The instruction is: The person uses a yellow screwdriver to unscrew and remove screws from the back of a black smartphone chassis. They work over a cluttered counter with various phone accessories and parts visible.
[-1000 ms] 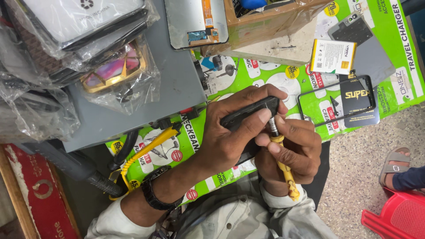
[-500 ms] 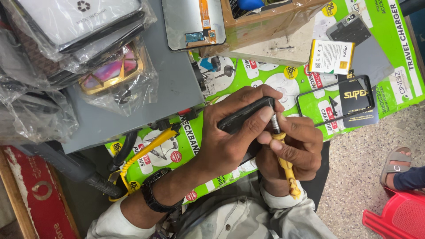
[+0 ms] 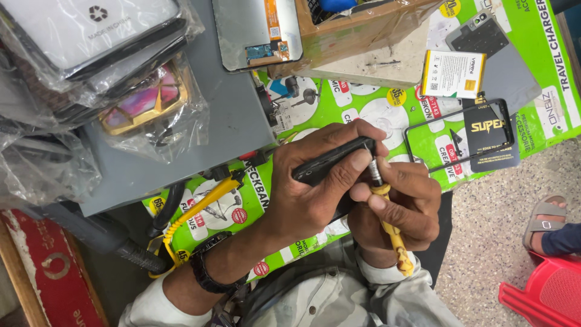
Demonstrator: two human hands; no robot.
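Note:
My left hand (image 3: 318, 188) grips a black phone (image 3: 330, 163) by its edge, fingers wrapped over the top, above a green printed mat (image 3: 363, 109). My right hand (image 3: 402, 209) holds a yellow-handled screwdriver (image 3: 393, 233), its metal tip pressed against the phone's right end. A black watch (image 3: 206, 269) sits on my left wrist. Most of the phone's face is hidden by my fingers.
A yellow-and-white battery (image 3: 452, 74), a thin black phone frame (image 3: 460, 136) and a grey back cover (image 3: 496, 54) lie at the right. Bagged phone cases (image 3: 91, 66) pile on a grey box at the left. A wooden tray (image 3: 357, 30) stands behind. Someone's sandalled foot (image 3: 548, 221) and a red stool (image 3: 544, 297) are at the lower right.

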